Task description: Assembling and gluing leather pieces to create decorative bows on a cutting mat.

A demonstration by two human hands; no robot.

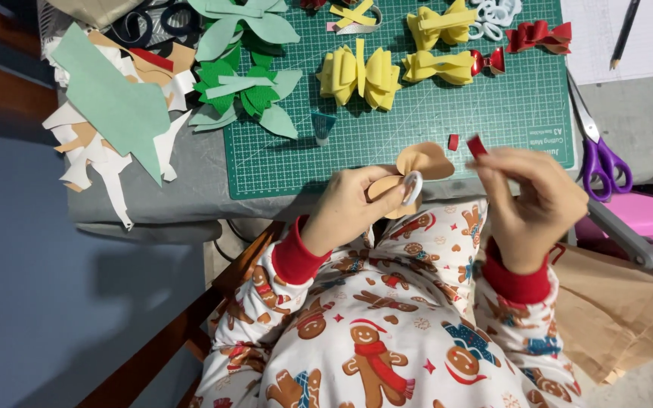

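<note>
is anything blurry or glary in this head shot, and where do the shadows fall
Head view: lighting is even and soft, with no strong glare on the green cutting mat; the right hand is slightly motion-blurred around the red strip, while the left hand and tan bow look sharper; shadow darkens the floor at left.

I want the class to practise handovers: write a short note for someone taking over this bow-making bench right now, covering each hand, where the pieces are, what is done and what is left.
Left hand: pinches the tan bow at its middle, above the cutting mat's near edge.
Right hand: holds a small red strip beside the bow, not touching it.
A second red piece lies on the mat.
Done: yellow bows, green bows and red bows lie finished on the mat.
Left: the tan bow's centre looks unwrapped.
Purple scissors lie to the right.
</note>
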